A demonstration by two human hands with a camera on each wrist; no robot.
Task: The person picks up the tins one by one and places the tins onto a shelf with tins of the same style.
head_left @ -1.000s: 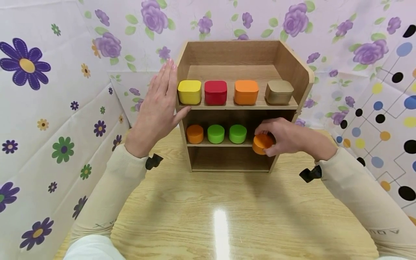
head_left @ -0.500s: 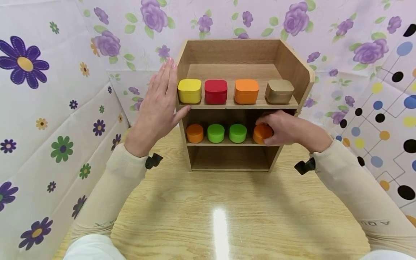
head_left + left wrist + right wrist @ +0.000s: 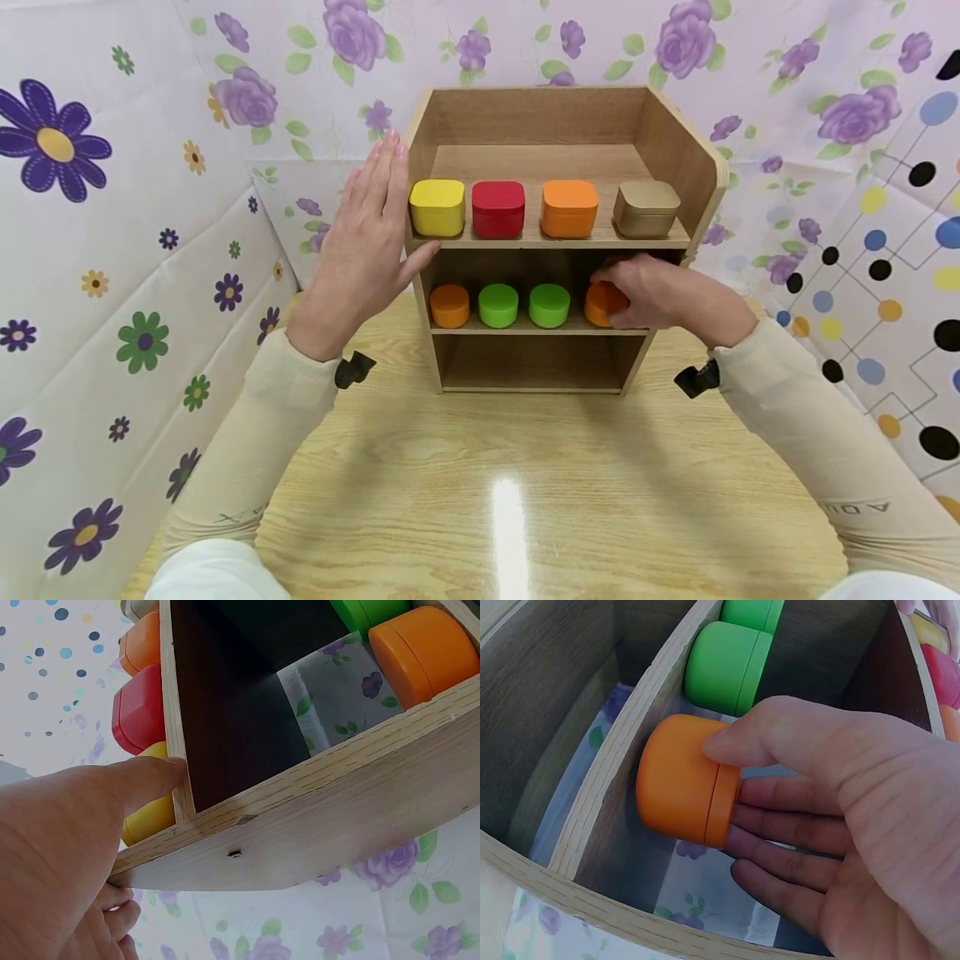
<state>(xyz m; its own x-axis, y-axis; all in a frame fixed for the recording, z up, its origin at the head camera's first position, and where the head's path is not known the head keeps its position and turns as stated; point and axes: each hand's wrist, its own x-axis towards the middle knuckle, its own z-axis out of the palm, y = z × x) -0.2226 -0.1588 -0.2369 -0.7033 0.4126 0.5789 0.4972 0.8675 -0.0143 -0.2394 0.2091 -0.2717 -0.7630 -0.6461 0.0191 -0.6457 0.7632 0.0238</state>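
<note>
A wooden shelf unit [image 3: 540, 388] stands on the table. My left hand [image 3: 360, 229] lies straight-fingered along its left side, the thumb on the front edge of the upper board, beside a yellow box [image 3: 438, 208]. On the middle board, at the right end, my right hand [image 3: 656, 292] holds an orange round jar [image 3: 602, 305] between thumb and fingers. In the right wrist view the thumb rests on the orange jar [image 3: 676, 780], and the fingers reach its far side near the lid. Two green round jars [image 3: 498, 306] and another orange jar [image 3: 449, 307] line the same board.
A red box [image 3: 498, 210], an orange box [image 3: 569, 209] and a gold box [image 3: 647, 210] stand in the row on the upper board. Below the middle board is a bottom compartment [image 3: 532, 362]. Patterned cloth walls [image 3: 315, 100] surround the wooden tabletop [image 3: 420, 492].
The right hand has moved the orange jar from tilted in front of the middle board back and up onto it, in line with the others. The left hand has stayed in place.
</note>
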